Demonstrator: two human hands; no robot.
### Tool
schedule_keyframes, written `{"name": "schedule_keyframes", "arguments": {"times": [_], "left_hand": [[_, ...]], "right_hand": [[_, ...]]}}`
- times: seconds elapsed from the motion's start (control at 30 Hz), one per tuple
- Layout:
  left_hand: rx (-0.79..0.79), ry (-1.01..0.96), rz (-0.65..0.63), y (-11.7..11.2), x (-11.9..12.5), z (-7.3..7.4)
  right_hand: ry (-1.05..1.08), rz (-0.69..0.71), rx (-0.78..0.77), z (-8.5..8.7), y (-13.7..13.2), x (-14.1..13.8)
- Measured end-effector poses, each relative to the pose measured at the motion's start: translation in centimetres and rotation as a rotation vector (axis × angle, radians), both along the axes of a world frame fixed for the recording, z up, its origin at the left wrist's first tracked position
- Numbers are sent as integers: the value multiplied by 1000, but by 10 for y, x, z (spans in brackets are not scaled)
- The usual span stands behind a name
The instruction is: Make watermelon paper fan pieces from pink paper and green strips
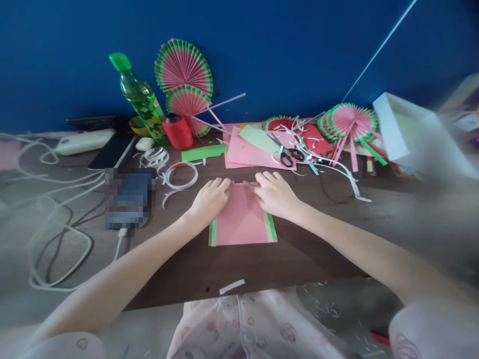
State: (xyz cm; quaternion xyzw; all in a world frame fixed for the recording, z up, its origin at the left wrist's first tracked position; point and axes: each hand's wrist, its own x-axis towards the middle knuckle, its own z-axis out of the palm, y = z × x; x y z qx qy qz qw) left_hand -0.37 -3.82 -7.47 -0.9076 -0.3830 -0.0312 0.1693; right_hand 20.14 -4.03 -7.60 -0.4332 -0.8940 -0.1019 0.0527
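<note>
A pink sheet of paper (pixel 241 219) with green strips along its left and right sides lies flat on the dark table in front of me. At its far left corner, my left hand (pixel 211 197) has its fingers curled down on the paper's edge. My right hand (pixel 276 193) does the same at the far right corner, its thumb and fingers pinching the edge. A narrow band at that far edge looks folded, partly hidden by my fingers. Beyond my right hand, black-handled scissors (pixel 287 155) rest on loose pink sheets (pixel 247 149).
Finished pleated fans (pixel 184 70) lean on the blue wall; more fans (pixel 354 122) lie at the right by a white box (pixel 407 129). A green bottle (pixel 140 97), red thread spool (pixel 178 132), tape rings (pixel 181 174), phone (pixel 130 197) and white cables (pixel 63 229) crowd the left.
</note>
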Motion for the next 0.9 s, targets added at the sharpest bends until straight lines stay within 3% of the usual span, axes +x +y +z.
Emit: {"name": "schedule_keyframes", "arguments": {"times": [0.33, 0.53, 0.67, 0.9], "left_hand": [[-96, -207, 94, 17, 11, -2], [-384, -459, 116, 30, 10, 0], [-511, -548, 131, 32, 4, 7], [-536, -660, 130, 28, -3, 12]], "right_hand": [[301, 57, -159, -4, 21, -1], [573, 53, -403, -3, 45, 0], [639, 51, -428, 0, 53, -1], [649, 9, -631, 17, 47, 5]]}}
